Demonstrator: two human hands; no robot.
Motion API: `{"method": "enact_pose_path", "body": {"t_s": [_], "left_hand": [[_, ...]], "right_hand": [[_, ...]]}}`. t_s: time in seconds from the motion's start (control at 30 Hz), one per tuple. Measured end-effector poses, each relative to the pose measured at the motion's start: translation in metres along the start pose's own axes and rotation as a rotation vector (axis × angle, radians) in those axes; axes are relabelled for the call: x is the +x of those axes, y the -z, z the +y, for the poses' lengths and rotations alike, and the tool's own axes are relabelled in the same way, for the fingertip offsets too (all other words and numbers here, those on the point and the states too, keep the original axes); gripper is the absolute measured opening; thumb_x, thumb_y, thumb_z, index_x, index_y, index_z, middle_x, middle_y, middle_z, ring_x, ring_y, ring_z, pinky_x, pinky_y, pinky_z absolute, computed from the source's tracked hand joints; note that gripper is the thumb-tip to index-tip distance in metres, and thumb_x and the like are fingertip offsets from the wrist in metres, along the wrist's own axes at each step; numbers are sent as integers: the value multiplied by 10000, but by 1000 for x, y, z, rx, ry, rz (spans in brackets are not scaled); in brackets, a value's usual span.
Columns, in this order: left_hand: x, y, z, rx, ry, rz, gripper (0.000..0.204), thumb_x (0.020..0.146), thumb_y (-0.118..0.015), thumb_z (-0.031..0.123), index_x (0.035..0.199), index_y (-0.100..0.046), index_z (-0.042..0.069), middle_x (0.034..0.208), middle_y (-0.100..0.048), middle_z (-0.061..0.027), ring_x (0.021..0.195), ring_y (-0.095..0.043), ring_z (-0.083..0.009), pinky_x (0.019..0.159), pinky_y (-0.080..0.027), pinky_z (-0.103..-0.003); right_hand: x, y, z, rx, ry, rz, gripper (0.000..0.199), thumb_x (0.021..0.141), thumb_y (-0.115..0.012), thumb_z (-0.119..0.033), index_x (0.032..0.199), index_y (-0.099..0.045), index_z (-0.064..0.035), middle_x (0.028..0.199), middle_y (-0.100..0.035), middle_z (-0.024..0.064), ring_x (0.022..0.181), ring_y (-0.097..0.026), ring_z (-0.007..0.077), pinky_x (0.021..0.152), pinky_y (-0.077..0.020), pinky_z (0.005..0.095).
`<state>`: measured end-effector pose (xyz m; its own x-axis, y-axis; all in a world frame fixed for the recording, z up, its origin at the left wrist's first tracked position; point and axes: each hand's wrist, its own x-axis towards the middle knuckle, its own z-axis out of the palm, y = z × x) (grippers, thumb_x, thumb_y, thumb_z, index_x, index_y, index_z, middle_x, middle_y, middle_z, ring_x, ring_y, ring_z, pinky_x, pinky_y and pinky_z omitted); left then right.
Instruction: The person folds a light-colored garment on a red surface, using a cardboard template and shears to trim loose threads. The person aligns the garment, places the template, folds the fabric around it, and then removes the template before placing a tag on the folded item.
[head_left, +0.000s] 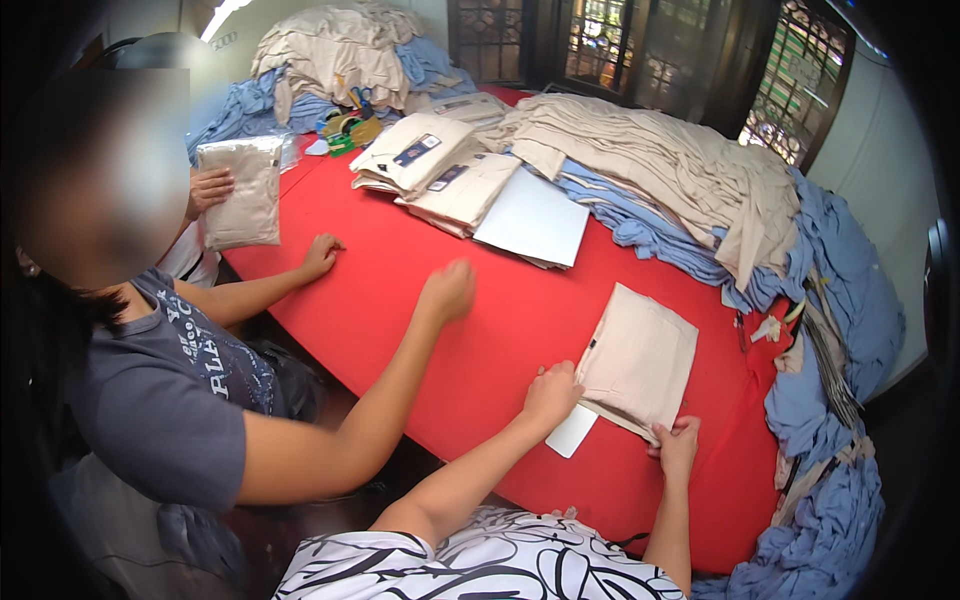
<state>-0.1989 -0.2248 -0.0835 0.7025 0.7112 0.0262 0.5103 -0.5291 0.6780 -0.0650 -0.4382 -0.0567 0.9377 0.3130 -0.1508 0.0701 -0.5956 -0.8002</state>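
A folded beige garment (640,355) lies flat on the red table in front of me, with a small dark mark near its left edge. At its lower left corner, my left hand (553,394) is closed on the edge of the fabric. My right hand (677,449) pinches the lower right corner between thumb and fingers. A white card (573,432) sticks out from beneath the garment's near edge, just below my left hand.
Beside me on the left, a co-worker (170,360) reaches over the red table (400,330). Another person's hand holds a bagged beige garment (242,190). Folded garments with dark tags (415,150), white sheets (532,215), tape dispensers (350,130) and heaped beige cloth (660,160) and blue cloth (840,290) line the far side.
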Motion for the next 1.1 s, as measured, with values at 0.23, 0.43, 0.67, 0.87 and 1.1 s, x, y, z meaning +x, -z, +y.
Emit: {"method": "enact_pose_path", "body": {"t_s": [0.23, 0.43, 0.67, 0.87, 1.1], "left_hand": [[12, 21, 12, -478, -229, -43, 449, 825, -597, -4, 1267, -538, 40, 1234, -562, -151, 872, -632, -198, 810, -512, -311], [13, 86, 67, -980, -481, -61, 329, 856, -572, -66, 1176, -622, -10, 1115, -608, -89, 960, -625, -168, 869, -517, -295], [48, 95, 132, -427, -549, 269, 127, 854, -615, 28, 957, -674, -17, 875, -667, -101, 812, -648, -187, 710, -506, -319], [144, -25, 27, -623, -1, -178, 107, 923, -588, 87, 980, -621, 2, 763, -615, 9, 626, -488, -46, 564, -387, -221], [154, -49, 19, -554, 21, -218, 196, 896, -614, 50, 1086, -622, -1, 804, -654, -24, 705, -587, -78, 649, -464, -241]], "right_hand": [[19, 41, 17, 248, 306, -341, 363, 818, -482, 93, 1167, -575, 62, 956, -615, 73, 961, -625, 176, 846, -538, 327], [19, 91, -46, 384, 458, -241, 241, 848, -503, 82, 1044, -630, 24, 1033, -633, 51, 980, -600, 131, 834, -485, 273], [63, 119, -72, 506, 525, -113, 134, 911, -589, -26, 1037, -606, 15, 1026, -602, 25, 939, -551, 66, 787, -457, 222], [130, 7, -2, 301, 358, 63, 411, 892, -602, -4, 1286, -499, -59, 792, -606, 17, 719, -532, 65, 660, -437, 237], [134, -22, 31, 64, 496, 220, 142, 933, -546, -61, 1054, -614, -30, 913, -657, 104, 806, -596, 218, 786, -466, 284]]}}
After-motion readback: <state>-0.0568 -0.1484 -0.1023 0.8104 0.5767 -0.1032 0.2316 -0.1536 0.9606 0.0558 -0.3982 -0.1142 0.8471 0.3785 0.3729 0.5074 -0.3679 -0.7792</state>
